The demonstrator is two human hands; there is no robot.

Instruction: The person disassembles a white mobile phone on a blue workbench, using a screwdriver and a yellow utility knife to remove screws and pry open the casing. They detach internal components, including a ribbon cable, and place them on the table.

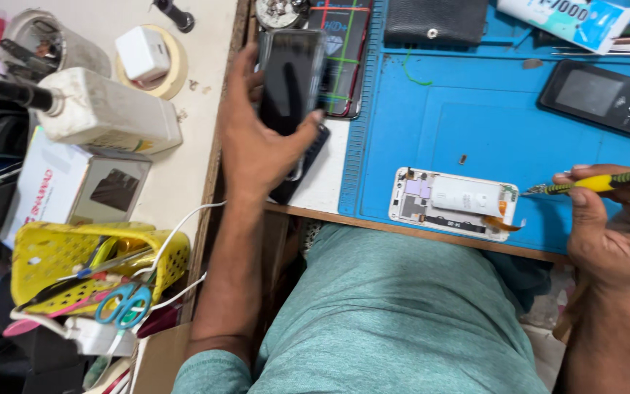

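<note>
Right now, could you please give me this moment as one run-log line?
left hand: holds dark smartphone | right hand: holds yellow-handled screwdriver | tip near opened phone | blue mat

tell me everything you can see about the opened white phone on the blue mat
The opened white phone lies flat with its back cover off, near the front edge of the blue mat. Inside its white frame sit a pale rectangular block, probably the battery, grey and purple parts at the left end and a black strip along the lower edge. An orange flex ribbon curls out at the right end. The screwdriver in the right hand points at its upper right corner; contact is unclear.
</note>
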